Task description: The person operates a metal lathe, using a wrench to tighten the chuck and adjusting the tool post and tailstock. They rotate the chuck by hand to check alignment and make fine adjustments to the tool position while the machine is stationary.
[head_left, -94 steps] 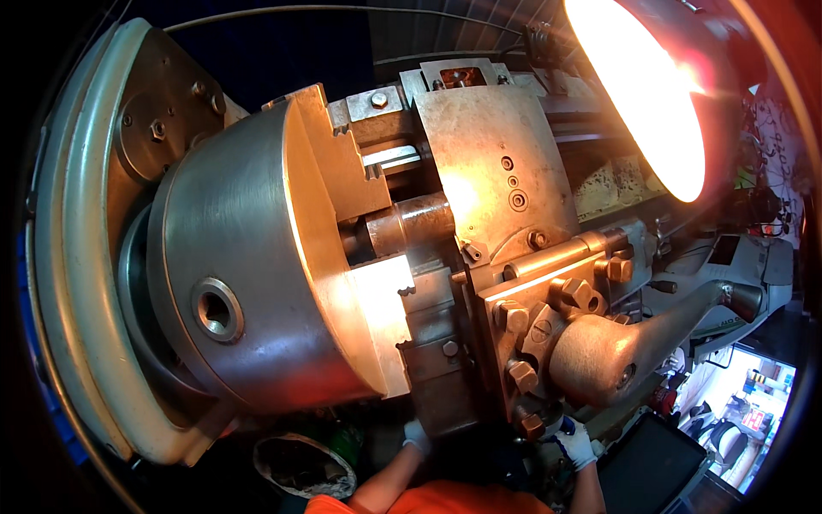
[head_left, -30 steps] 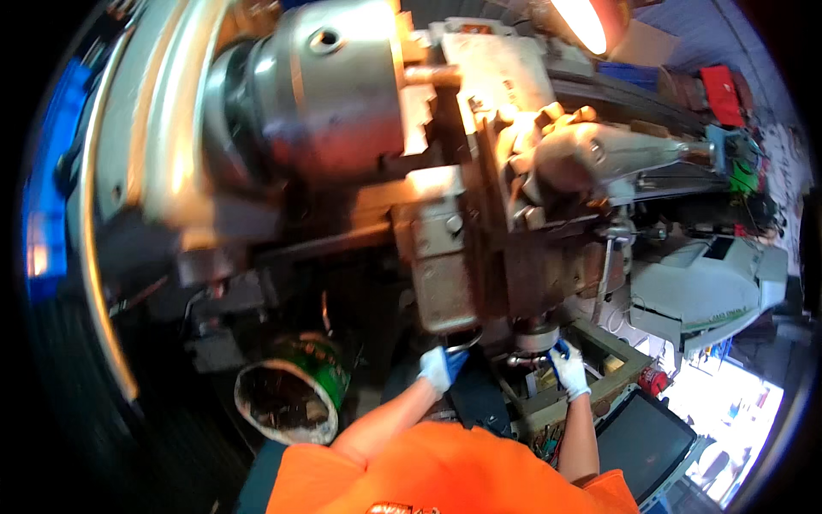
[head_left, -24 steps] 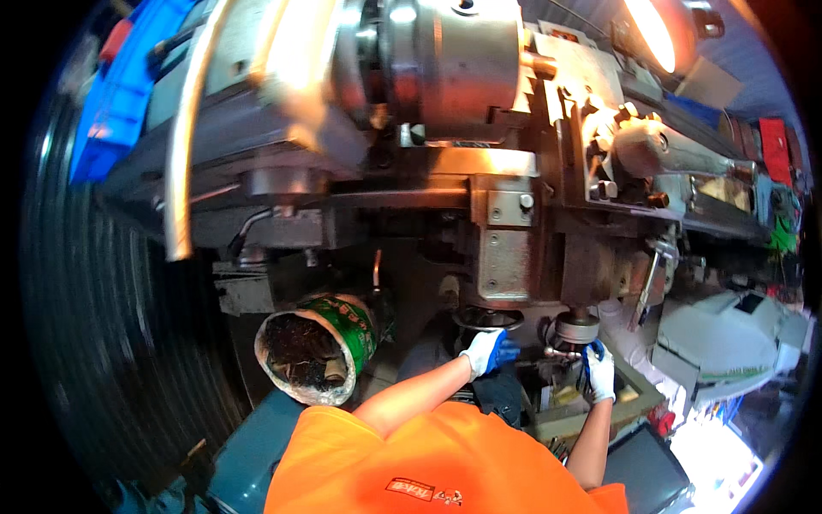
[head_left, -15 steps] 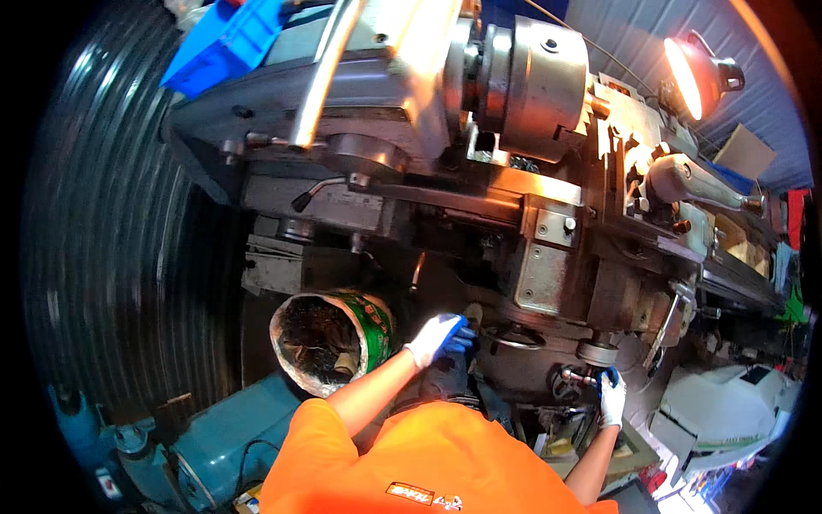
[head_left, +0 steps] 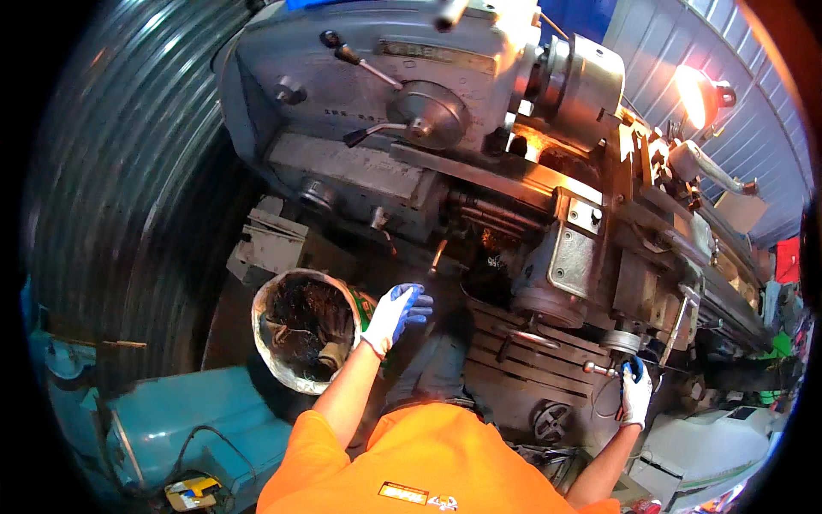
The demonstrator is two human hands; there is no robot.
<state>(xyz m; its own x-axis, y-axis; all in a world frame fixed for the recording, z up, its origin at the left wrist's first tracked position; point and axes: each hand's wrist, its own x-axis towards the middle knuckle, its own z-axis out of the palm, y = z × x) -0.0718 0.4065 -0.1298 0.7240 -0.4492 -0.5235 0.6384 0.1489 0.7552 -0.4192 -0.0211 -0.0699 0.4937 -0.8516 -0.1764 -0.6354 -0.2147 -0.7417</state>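
My left hand, in a white glove with blue coating, hangs in the air beside the rim of a bin holding dark metal shavings. Its fingers are stretched out and nothing shows in it. At the lower right, my right hand, gloved the same way, is closed at the crank handle on the front of the lathe carriage. Its fingertips are partly hidden. Just above that hand sits a round silver dial collar. The large lathe chuck is at the top.
The grey headstock with its levers fills the upper left. A lit work lamp hangs over the bed. A handwheel juts out between my hands. Corrugated metal stands at left, a teal machine at lower left.
My head view has shifted, showing more of the headstock front. My left hand is farther left, closer to the bin opening, with fingers extended. My right hand stays at the crank handle.
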